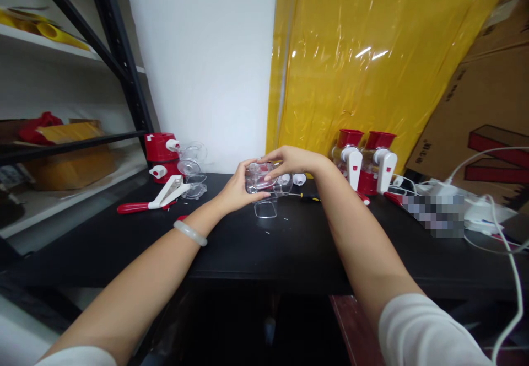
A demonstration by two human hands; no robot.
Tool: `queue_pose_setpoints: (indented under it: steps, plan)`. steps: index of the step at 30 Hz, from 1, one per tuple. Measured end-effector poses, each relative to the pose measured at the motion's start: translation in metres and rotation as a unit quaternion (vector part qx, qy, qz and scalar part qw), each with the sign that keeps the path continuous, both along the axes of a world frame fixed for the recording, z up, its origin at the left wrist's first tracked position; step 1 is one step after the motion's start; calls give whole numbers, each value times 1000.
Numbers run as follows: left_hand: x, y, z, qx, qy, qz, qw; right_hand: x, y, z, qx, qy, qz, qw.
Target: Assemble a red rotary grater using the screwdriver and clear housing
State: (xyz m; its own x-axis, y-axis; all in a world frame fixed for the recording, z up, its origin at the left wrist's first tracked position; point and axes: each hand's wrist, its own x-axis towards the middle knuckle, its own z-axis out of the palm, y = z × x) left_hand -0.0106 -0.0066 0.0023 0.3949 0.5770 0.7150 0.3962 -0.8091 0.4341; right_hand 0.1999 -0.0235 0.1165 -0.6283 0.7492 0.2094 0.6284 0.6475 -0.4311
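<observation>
Between my two hands is a clear plastic housing (261, 176), held over the middle of the black table. My left hand (239, 188) grips its left side, thumb underneath and fingers on top. My right hand (291, 161) arches over it from the right, its fingers bent onto the upper face. Just below lies a clear plastic piece (265, 209) with a squared rim. Behind and right of the hands are a small white knob (299, 179) and a screwdriver (309, 197) with a yellow and black handle. My palms hide part of the housing.
On the left stand red plastic bases (160, 148), clear parts (192, 166) and white handles with red grips (167, 192). Two assembled red and white crank devices (379, 162) stand at right, near white cables (510, 267) and a charger. Black shelving (119, 52) rises at left.
</observation>
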Motion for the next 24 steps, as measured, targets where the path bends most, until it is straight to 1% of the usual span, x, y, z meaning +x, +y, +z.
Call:
queue_pose_setpoints:
  steps: [4, 7, 10, 16, 24]
  plan:
    - [1, 1, -2, -26, -11, 4, 1000, -8, -7, 1, 9, -47, 10, 999]
    - [3, 1, -3, -29, -30, -12, 999, -15, -9, -1, 22, -58, 22, 998]
    - [3, 2, -4, -26, -32, -14, 999, -21, -9, -4, 29, -71, 34, 996]
    - [2, 6, -6, -9, -26, -13, 1000, -25, -9, -6, 29, -104, 10, 994]
    - [2, 10, -9, 5, -23, -26, 999, -27, -19, -4, 7, -131, -10, 991]
